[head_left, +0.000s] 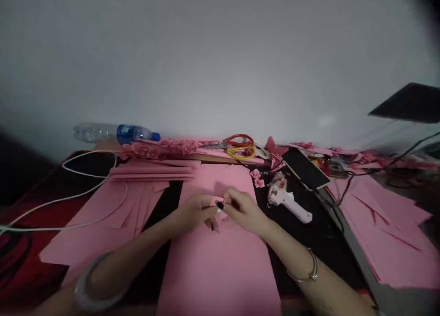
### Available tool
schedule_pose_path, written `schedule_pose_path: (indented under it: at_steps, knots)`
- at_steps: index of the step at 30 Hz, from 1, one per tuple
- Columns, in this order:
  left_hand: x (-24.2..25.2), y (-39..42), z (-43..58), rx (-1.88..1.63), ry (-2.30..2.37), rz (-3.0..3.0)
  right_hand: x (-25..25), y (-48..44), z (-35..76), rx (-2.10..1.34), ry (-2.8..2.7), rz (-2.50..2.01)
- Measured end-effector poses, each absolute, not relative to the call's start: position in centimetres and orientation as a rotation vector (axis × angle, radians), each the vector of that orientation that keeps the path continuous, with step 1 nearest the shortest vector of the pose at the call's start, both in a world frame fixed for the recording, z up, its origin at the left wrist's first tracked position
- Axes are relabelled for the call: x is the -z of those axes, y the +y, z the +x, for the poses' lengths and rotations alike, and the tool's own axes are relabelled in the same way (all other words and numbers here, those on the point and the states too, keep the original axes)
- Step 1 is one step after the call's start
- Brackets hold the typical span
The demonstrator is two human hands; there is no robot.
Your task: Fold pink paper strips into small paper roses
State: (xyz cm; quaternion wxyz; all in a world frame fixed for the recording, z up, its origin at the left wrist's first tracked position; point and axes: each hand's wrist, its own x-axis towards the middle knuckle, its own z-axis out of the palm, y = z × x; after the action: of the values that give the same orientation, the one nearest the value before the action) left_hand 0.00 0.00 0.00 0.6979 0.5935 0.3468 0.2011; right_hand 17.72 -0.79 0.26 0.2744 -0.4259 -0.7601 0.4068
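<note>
My left hand (200, 209) and my right hand (241, 208) meet over a long pink paper sheet (220, 270). Between their fingertips is a small piece of pink paper (216, 200), mostly covered by the fingers. Both hands are closed on it, with thumbs and forefingers pinched together. Right of my right hand lies a pale pink glue gun (290, 204) on a black mat (316, 247). Two small pink paper roses (257, 178) sit just beyond the right hand.
Scissors with red and yellow handles (241, 146) lie at the back, by more paper roses (172, 147). Plastic bottles (134, 133) rest along the wall. A phone (305, 168) lies right. Paper stacks (395, 233) flank the mat; a white cable (79, 224) crosses the left.
</note>
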Motion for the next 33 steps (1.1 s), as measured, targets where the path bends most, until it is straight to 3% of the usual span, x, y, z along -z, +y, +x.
schedule_pose_path:
  at_steps: [21, 33]
  knots:
    - [-0.2, -0.1, 0.4, -0.451, 0.839, 1.311, -0.2, -0.2, 17.1, -1.414, -1.526, -1.031]
    - [-0.7, -0.1, 0.3, -0.387, 0.839, 1.286, -0.5, -1.1, 16.6, -1.399, -1.414, -0.905]
